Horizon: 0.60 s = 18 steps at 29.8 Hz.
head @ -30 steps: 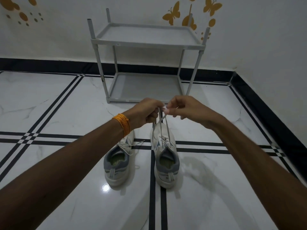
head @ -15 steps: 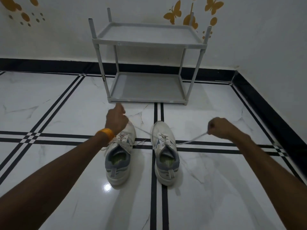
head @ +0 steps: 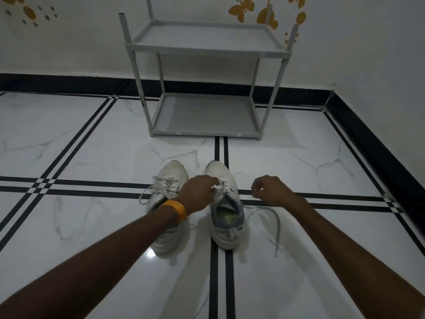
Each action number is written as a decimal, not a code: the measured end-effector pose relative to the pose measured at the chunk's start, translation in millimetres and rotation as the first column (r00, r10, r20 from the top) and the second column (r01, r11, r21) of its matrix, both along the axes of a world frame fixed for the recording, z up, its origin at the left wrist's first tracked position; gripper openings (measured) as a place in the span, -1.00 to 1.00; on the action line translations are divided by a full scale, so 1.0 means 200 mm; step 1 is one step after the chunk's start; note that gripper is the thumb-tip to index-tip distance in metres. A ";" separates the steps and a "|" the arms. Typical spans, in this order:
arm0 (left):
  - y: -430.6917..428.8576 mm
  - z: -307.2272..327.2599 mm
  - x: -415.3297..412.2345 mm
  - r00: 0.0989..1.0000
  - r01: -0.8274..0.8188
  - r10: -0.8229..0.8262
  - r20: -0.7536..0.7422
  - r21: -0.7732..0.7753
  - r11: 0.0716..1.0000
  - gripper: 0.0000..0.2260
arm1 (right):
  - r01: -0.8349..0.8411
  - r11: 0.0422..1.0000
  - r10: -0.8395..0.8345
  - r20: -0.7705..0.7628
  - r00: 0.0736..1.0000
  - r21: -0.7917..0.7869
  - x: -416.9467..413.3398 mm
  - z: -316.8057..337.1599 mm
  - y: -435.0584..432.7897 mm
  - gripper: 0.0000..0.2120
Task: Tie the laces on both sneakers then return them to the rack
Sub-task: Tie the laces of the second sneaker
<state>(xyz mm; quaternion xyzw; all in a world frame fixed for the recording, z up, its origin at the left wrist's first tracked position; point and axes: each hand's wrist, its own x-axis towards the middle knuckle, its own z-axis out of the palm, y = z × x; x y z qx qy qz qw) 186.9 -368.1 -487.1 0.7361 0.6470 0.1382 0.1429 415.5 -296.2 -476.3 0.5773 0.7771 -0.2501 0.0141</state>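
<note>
Two white and grey sneakers stand side by side on the floor, toes toward the rack. The left sneaker (head: 169, 180) has loose laces spilling to its left; my forearm covers its heel. My left hand (head: 199, 193) rests over the laces of the right sneaker (head: 226, 210), fingers pinched on a lace end. Just right of that shoe, my right hand (head: 270, 189) pinches the other lace (head: 277, 229), which loops down onto the floor. The grey two-shelf rack (head: 202, 48) stands beyond, both shelves bare.
White marble floor with black stripe lines (head: 213, 284). A white wall with a black skirting (head: 368, 139) runs behind the rack and along the right side. Orange butterfly stickers (head: 241, 9) decorate the wall.
My hands were spread wide, pulling the right sneaker's laces taut. Both have come back in toward that shoe, and the right lace now hangs slack on the floor.
</note>
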 end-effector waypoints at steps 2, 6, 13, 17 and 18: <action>0.00 -0.02 0.06 0.986 0.006 0.005 0.164 -0.068 0.998 -0.76 | 0.024 0.992 -0.053 -0.232 0.971 -0.126 -0.13 0.03 -0.07 -0.82; 0.02 -0.06 0.07 0.958 -0.078 0.098 0.268 -0.083 0.994 -0.88 | 0.042 0.998 -0.050 -0.201 0.978 -0.046 -0.26 0.00 -0.15 -0.88; 0.02 -0.11 0.04 0.998 0.052 -0.055 -0.039 -0.078 0.996 -0.77 | 0.026 1.000 -0.028 -0.272 0.962 -0.011 -0.24 -0.02 -0.14 -0.85; 0.00 -0.11 0.00 0.981 0.116 -0.120 -0.153 -0.033 0.993 -0.72 | 0.055 0.998 -0.053 -0.257 0.965 0.000 -0.15 -0.06 -0.15 -0.83; -0.02 -0.12 0.00 0.980 0.113 -0.115 -0.163 -0.023 0.993 -0.71 | 0.056 0.998 -0.050 -0.239 0.970 0.019 -0.15 -0.07 -0.15 -0.84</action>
